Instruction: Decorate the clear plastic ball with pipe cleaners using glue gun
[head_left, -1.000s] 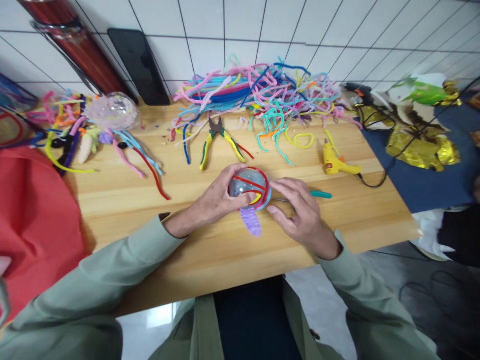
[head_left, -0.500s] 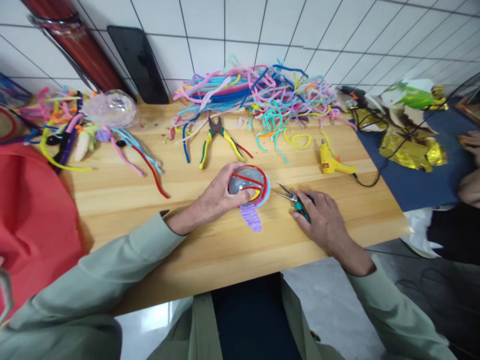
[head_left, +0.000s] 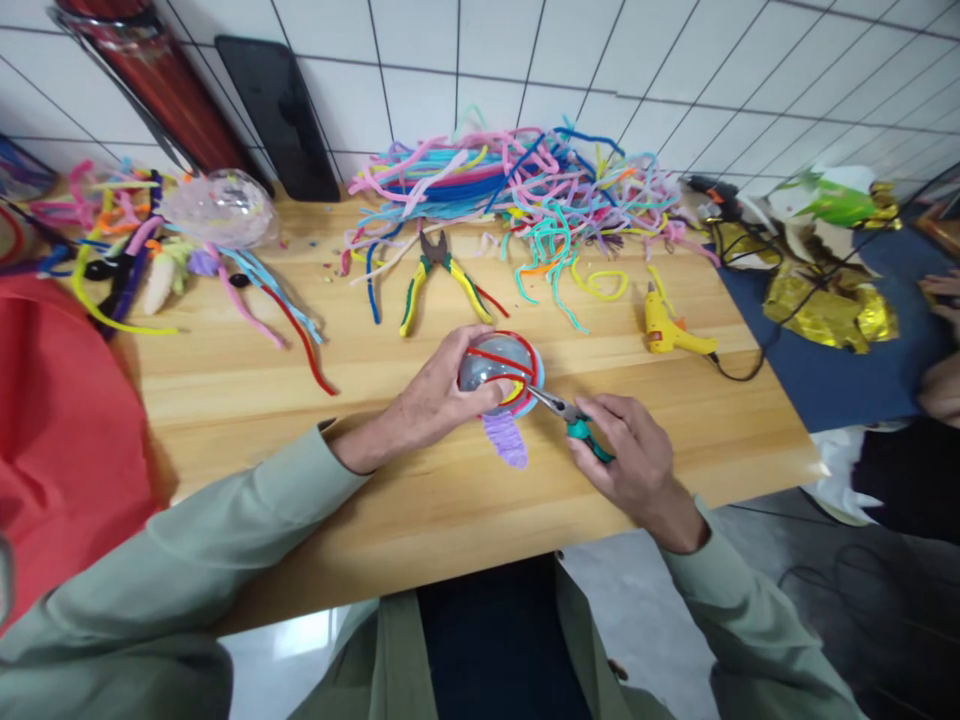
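My left hand (head_left: 435, 398) is closed round a clear plastic dome (head_left: 496, 366) wrapped with red, blue and yellow pipe cleaners, resting on the wooden table (head_left: 420, 500). A coiled purple pipe cleaner (head_left: 505, 441) hangs from the dome's near side. My right hand (head_left: 628, 462) grips small teal-handled pliers (head_left: 568, 413); their metal tips touch the dome's right rim.
A big heap of coloured pipe cleaners (head_left: 517, 185) lies at the table's back. Yellow-green pliers (head_left: 437, 278) and a yellow glue gun (head_left: 667, 327) lie beyond the dome. A second clear dome (head_left: 217, 208) sits far left. Gold foil (head_left: 825, 300) and another person's hands (head_left: 941, 340) are at right.
My right hand left the dome, picked up the teal pliers from the table to its right, and brought their tips to the dome's rim. The left hand kept its hold.
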